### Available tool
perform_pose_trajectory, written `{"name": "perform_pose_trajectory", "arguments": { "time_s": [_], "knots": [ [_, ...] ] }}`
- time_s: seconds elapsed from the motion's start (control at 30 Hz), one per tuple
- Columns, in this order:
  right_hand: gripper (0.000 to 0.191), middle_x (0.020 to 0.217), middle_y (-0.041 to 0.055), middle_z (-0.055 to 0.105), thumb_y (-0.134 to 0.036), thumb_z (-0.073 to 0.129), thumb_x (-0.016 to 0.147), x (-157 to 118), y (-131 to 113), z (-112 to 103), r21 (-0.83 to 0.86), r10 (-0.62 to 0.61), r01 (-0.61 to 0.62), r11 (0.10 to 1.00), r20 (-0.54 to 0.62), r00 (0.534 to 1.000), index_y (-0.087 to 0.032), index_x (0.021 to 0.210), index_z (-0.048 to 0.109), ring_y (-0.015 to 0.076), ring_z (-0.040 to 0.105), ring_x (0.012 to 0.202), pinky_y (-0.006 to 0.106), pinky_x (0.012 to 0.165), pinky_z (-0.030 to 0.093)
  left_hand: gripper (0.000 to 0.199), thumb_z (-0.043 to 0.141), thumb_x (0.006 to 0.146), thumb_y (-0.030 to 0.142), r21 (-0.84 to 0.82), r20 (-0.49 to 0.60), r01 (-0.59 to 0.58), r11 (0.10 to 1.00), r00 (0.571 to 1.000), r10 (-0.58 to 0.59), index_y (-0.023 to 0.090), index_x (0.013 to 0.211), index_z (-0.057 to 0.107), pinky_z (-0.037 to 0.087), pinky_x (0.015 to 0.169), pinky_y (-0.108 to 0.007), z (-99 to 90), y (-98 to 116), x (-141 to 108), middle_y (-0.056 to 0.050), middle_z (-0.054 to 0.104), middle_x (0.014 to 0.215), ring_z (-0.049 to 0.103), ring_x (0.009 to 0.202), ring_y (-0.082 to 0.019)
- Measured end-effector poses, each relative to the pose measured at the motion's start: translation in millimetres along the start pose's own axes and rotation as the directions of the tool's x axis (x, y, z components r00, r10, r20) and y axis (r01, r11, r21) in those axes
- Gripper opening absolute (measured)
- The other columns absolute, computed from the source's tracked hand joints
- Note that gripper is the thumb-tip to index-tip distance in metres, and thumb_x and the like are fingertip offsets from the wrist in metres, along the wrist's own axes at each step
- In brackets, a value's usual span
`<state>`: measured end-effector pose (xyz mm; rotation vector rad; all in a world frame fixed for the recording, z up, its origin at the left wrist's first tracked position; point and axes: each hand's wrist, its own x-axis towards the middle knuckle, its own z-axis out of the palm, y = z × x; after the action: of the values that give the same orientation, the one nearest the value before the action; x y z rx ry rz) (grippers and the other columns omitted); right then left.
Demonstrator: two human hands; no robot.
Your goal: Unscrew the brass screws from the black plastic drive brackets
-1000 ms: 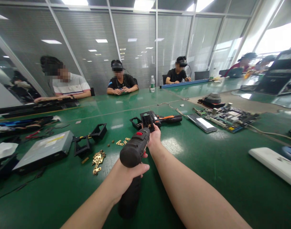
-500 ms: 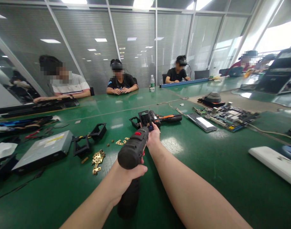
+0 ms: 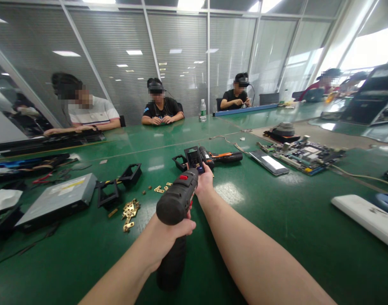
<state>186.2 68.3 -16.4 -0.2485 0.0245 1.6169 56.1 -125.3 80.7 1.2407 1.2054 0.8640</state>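
My left hand (image 3: pixel 173 233) is wrapped round the grip of a black cordless drill (image 3: pixel 176 197) with a red switch on top. The drill points away from me, and its front end lies close to a black plastic frame (image 3: pixel 193 156). That frame is tilted up in my right hand (image 3: pixel 205 181), whose fingers are closed on its lower right side. The drill's body hides its tip and part of the frame. Just behind my right hand lies a second drill (image 3: pixel 225 157), black and orange, beside another black frame (image 3: pixel 180 162).
Brass plates (image 3: pixel 129 214) lie in a pile left of the drill, near two black frames (image 3: pixel 109 195) and a metal disc drive (image 3: pixel 58 201). To the right are a phone (image 3: pixel 269 163), a circuit board (image 3: pixel 308 154) and a white case (image 3: pixel 365 218). Several people sit across the table.
My hands, the drill and the frame stay almost still. Across the table, the person behind the blue bar has raised their hands slightly.
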Motion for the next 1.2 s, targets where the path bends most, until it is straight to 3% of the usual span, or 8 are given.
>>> {"name": "perform_pose_trajectory", "arguments": {
  "time_s": [0.33, 0.97, 1.2],
  "knots": [
    [0.035, 0.116, 0.0085, 0.071, -0.044, 0.064, 0.105, 0.2, -0.5, -1.3, -0.004, 0.002, -0.002, 1.000, -0.001, 1.000, -0.015, 0.124, 0.067, 0.0206, 0.072, 0.096, 0.039, 0.084, 0.063, 0.019, 0.082, 0.061, 0.021, -0.024, 0.023, -0.007, 1.000, 1.000, 0.007, 0.017, 0.075, 0.069, 0.051, 0.067, -0.033, -1.1, 0.7, 1.9, -0.002, 0.067, 0.074, 0.061, 0.066, -0.018],
    [0.035, 0.125, 0.0099, 0.069, -0.039, 0.067, 0.104, -2.3, 2.1, 2.6, -0.076, -0.075, 0.073, 0.994, -0.023, 0.997, -0.016, 0.130, 0.065, 0.0227, 0.071, 0.103, 0.042, 0.087, 0.063, 0.021, 0.083, 0.063, 0.021, -0.025, 0.085, 0.052, 0.998, 0.995, -0.050, 0.017, 0.080, 0.071, 0.054, 0.069, -0.033, -7.2, 4.6, 4.2, 0.000, 0.068, 0.074, 0.065, 0.063, -0.018],
    [0.034, 0.124, 0.0097, 0.069, -0.039, 0.067, 0.104, -2.3, 1.9, 5.4, -0.084, -0.105, 0.100, 0.991, -0.052, 0.993, -0.016, 0.129, 0.065, 0.0223, 0.071, 0.102, 0.041, 0.086, 0.063, 0.018, 0.081, 0.065, 0.027, 0.019, 0.097, 0.110, 0.994, 0.989, -0.112, 0.018, 0.077, 0.072, 0.057, 0.079, -0.041, -9.4, 3.3, 2.5, -0.006, 0.075, 0.073, 0.073, 0.074, -0.027]
  ]
}}
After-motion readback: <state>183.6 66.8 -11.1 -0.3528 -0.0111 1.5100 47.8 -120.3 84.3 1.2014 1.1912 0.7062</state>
